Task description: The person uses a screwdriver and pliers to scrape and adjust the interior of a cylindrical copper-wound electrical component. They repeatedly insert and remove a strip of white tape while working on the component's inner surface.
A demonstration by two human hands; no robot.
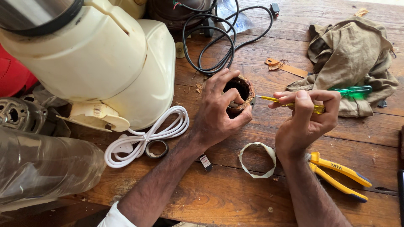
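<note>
Far left a cream appliance housing [97, 63] is stood on the wooden bench [235, 193], with a coiled white cord [147, 134] just beside it. The motor stator [240, 93] is gripped mid-bench by the left hand [219, 111], fingers hooked over its rim and into the bore, while a yellow-handled screwdriver [290, 104] is pinched in the clenched right hand [305, 120], tip laid against the winding edge. Judgement: the stator is best kept pinned flat and the tip worked shallow and slowly, so copper wire is not nicked; yellow pliers [338, 172] are parked near the right wrist.
</note>
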